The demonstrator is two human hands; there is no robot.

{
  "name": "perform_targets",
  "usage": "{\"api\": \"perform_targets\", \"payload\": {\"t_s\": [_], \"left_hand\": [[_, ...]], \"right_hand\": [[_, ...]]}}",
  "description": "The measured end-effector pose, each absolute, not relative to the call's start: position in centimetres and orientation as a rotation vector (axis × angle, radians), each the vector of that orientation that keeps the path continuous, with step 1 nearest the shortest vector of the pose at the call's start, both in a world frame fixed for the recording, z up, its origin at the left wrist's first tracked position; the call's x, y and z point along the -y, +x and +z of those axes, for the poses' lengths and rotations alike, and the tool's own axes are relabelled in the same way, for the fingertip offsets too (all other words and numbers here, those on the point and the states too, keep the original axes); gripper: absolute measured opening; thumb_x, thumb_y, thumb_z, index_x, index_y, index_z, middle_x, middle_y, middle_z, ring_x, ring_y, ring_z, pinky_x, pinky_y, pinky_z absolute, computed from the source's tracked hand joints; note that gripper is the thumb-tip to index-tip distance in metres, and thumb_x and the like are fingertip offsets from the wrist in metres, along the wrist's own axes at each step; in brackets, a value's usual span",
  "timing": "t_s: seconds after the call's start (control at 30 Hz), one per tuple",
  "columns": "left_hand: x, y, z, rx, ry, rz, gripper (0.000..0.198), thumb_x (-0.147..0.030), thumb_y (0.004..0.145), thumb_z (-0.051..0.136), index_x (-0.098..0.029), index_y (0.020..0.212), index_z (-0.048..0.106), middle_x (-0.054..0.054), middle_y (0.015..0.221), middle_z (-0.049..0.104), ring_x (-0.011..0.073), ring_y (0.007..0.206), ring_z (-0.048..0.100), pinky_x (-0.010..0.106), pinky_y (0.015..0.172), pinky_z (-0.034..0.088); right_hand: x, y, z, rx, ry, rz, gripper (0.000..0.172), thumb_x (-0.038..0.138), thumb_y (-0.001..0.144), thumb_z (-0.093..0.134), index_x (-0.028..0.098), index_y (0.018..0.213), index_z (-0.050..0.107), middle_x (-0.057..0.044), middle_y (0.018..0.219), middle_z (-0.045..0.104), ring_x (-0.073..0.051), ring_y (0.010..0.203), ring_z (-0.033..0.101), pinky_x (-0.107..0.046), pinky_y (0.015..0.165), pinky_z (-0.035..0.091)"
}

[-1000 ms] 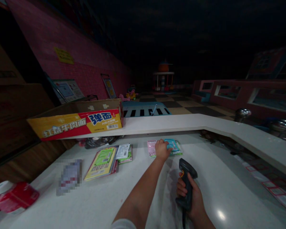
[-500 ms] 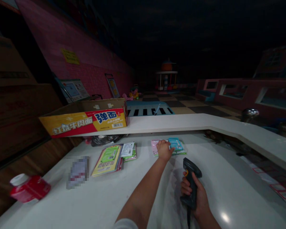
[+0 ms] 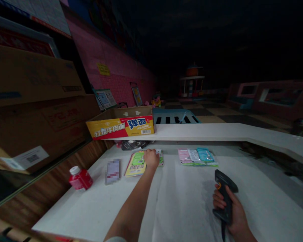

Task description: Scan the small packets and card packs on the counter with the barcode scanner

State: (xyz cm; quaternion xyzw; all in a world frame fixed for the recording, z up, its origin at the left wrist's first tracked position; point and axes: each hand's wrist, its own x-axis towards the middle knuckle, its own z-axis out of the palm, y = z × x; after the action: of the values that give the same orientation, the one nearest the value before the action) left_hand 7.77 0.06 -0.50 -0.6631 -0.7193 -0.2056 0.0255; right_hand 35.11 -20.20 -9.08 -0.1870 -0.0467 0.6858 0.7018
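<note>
Left hand: fingers bent down over the right part of a layered pile of flat, bright packets. Their tips are hidden behind the back of the hand; cannot tell whether they pinch a packet or only rest on it. Right hand: fingers wrapped around the grip of a black plastic handheld scanner with a small yellow trigger, its head tilted up and to the left, a dark cable running down from the grip.

Pile under left hand: a flat yellow printed packet at the left, a smaller bright green packet lying on it, and a white-and-green packet showing just right of the hand.

Second group, between the hands and farther back: a pink packet, a silver-white packet and a light blue packet side by side, green edges showing beneath them. All lie on the smooth white counter.

Left of the pile: a pale flat item, pixelated, details unreadable; beyond it, a red bottle with a white cap, upright. Behind the pile, a dark plastic bundle below the raised white ledge. On the ledge: an uncovered yellow-and-red cardboard box. Far left: stacked brown cardboard cartons.
</note>
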Motion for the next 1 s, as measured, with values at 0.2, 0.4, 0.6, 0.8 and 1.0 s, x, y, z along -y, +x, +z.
{"api": "perform_targets", "payload": {"t_s": [0.2,0.4,0.6,0.8,1.0], "left_hand": [[-0.5,5.7,-1.1,2.326,-1.99,-0.442,0.048,-0.051,0.079,0.062,-0.017,0.113,0.067,0.021,0.126,0.057,0.0373,0.124,0.043,0.043,0.097,0.037],[-1.2,6.2,-1.6,2.363,-1.995,-0.413,0.057,-0.054,0.078,0.062,-0.012,0.115,0.066,0.025,0.132,0.052,0.0417,0.131,0.038,0.048,0.1,0.035],[-1.1,7.1,-0.7,2.41,-2.011,-0.37,0.06,-0.054,0.076,0.064,-0.011,0.118,0.065,0.025,0.133,0.052,0.0411,0.131,0.038,0.047,0.1,0.035],[-0.9,8.0,0.0,2.425,-2.011,-0.347,0.064,-0.054,0.076,0.066,-0.009,0.121,0.062,0.024,0.131,0.053,0.0387,0.13,0.04,0.045,0.1,0.035],[-1.1,8.5,0.1,2.444,-2.036,-0.354,0.06,-0.05,0.072,0.073,-0.015,0.118,0.058,0.02,0.128,0.057,0.0353,0.127,0.044,0.043,0.098,0.037]], "right_hand": [[20.2,35.0,-9.0,0.083,-0.401,1.536,0.022,0.029,0.083,0.07,0.017,0.094,0.056,0.007,0.058,0.044,-0.004,0.043,0.042,-0.014,0.039,0.037],[20.2,35.0,-8.8,0.075,-0.387,1.546,0.021,0.028,0.083,0.069,0.018,0.095,0.056,0.007,0.059,0.046,-0.005,0.043,0.043,-0.015,0.039,0.039],[20.1,35.0,-8.9,0.058,-0.389,1.547,0.02,0.029,0.084,0.068,0.018,0.094,0.055,0.007,0.058,0.046,-0.005,0.043,0.043,-0.015,0.039,0.038],[20.0,35.0,-8.8,0.053,-0.387,1.552,0.023,0.03,0.082,0.071,0.018,0.093,0.055,0.007,0.058,0.046,-0.004,0.042,0.042,-0.014,0.038,0.037],[19.9,35.0,-8.8,0.04,-0.406,1.546,0.024,0.031,0.081,0.072,0.018,0.09,0.054,0.008,0.057,0.045,-0.004,0.042,0.042,-0.014,0.038,0.036]]}}
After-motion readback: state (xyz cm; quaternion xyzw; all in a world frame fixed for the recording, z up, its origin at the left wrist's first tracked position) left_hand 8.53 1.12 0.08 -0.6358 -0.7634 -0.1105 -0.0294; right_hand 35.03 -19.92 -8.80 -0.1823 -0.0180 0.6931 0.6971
